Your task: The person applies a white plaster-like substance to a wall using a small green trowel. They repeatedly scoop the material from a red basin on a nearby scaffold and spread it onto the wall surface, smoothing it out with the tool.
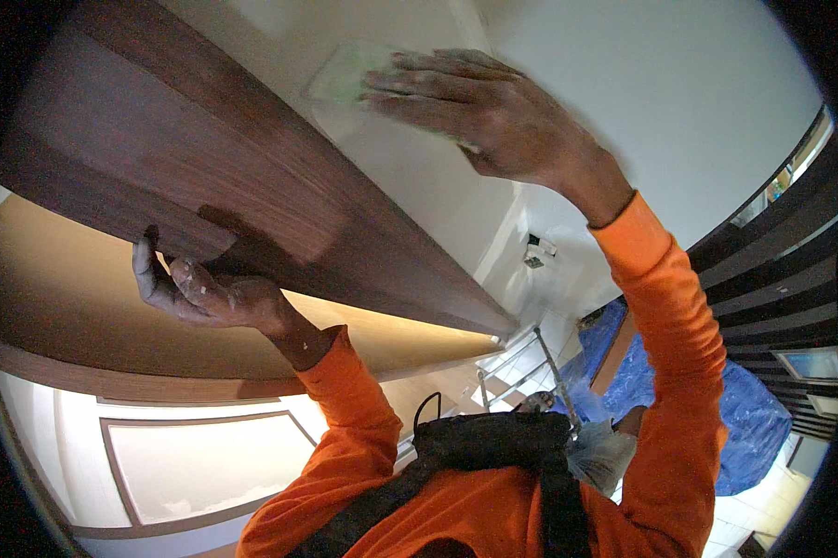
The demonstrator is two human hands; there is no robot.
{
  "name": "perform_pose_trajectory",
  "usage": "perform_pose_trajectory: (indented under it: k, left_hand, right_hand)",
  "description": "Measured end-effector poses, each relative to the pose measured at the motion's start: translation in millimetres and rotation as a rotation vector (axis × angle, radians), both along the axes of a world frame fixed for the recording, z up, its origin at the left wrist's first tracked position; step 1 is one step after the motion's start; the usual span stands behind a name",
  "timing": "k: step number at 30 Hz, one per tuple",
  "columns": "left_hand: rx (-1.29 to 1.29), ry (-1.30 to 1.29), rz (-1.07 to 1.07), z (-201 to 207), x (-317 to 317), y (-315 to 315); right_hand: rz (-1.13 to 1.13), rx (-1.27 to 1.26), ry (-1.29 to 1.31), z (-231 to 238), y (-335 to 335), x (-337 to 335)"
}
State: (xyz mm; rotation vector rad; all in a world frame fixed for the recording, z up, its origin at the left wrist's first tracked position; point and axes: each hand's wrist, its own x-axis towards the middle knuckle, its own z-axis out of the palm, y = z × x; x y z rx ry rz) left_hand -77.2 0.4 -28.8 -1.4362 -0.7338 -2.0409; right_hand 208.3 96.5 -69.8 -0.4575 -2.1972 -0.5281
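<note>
My right hand (489, 112), dusty with white powder, is raised high with its fingers stretched together over a pale green flat pad (345, 74). The pad lies against the pale painted surface (419, 177) and is smeared by motion; whether it is a sanding sheet or a spreader I cannot tell. Lower on the left, my left hand (200, 290) is palm up with its fingers apart and bent, white specks on the skin. It is by the lower edge of a dark brown wood-grain panel (242, 158), holding nothing. Whether the fingertips touch the panel is unclear.
A lit recess (75, 270) runs beneath the wood panel. Below are a metal frame (540, 363), blue plastic sheeting (754, 428) and white floor tiles. Dark slats (772, 279) stand at the right. A small dark fixture (537, 251) sits beyond my right wrist.
</note>
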Motion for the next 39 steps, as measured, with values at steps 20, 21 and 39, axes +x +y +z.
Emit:
perform_pose_trajectory:
  k: [20,21,39]
  left_hand:
    - [-0.002,-0.051,-0.084,-1.7,4.8,-3.6]
    - [-0.023,-0.084,-0.128,-1.2,7.8,-6.3]
    - [-0.005,-0.040,0.088,5.1,-2.5,-9.0]
  right_hand:
    - [-0.095,-0.556,0.324,-151.9,-34.4,-53.3]
    - [-0.120,-0.671,0.431,-157.6,-37.4,-49.5]
    - [0.241,-0.491,0.423,102.1,38.7,23.4]
